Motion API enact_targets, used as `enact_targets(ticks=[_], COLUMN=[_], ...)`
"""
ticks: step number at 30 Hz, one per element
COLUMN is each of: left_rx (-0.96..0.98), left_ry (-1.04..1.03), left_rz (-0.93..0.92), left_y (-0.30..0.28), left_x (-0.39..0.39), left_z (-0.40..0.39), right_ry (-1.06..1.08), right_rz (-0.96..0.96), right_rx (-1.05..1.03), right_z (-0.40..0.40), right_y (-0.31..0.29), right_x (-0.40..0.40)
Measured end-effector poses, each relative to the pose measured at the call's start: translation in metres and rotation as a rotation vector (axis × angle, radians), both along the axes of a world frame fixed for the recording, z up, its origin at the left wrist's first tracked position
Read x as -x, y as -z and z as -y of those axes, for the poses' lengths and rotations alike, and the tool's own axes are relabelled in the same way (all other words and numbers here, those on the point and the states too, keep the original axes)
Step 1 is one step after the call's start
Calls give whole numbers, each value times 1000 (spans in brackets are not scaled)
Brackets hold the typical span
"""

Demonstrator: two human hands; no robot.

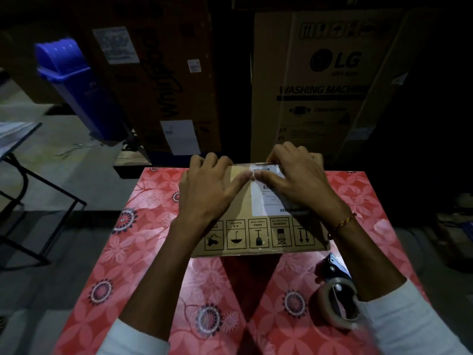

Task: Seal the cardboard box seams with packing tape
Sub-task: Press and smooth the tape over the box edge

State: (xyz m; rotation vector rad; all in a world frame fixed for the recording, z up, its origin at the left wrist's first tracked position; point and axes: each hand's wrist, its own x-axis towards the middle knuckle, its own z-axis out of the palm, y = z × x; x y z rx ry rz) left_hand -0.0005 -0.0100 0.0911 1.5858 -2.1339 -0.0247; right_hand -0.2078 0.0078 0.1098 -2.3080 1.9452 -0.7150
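Observation:
A small cardboard box (245,221) with handling symbols and a white label lies on the red flowered table (143,252). My left hand (207,190) rests flat on the box's top left, fingers over the far edge. My right hand (294,178) presses on the top right, fingers curled over the far edge. Both thumbs meet at the middle of the top, on a shiny strip of tape. A tape dispenser (337,295) with a brown roll lies on the table at the near right, partly behind my right sleeve.
Big cardboard cartons (325,80) stand right behind the table. A blue plastic bin (74,83) is at the far left on the floor. A black-framed table (23,155) stands to the left. The room is dim.

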Motion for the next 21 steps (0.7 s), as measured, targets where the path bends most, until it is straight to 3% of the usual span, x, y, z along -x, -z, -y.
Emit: enact_targets(ticks=[12,21], left_rx=[-234,-53], left_ry=[216,-44], left_rz=[9,-12], left_y=[-12,-6], left_x=[-18,7], left_z=[12,-7], right_ry=[-128,92], right_rz=[-10,-30], right_rx=[-128,53], right_z=[3,-2], right_y=[-6,6], right_x=[17,-5])
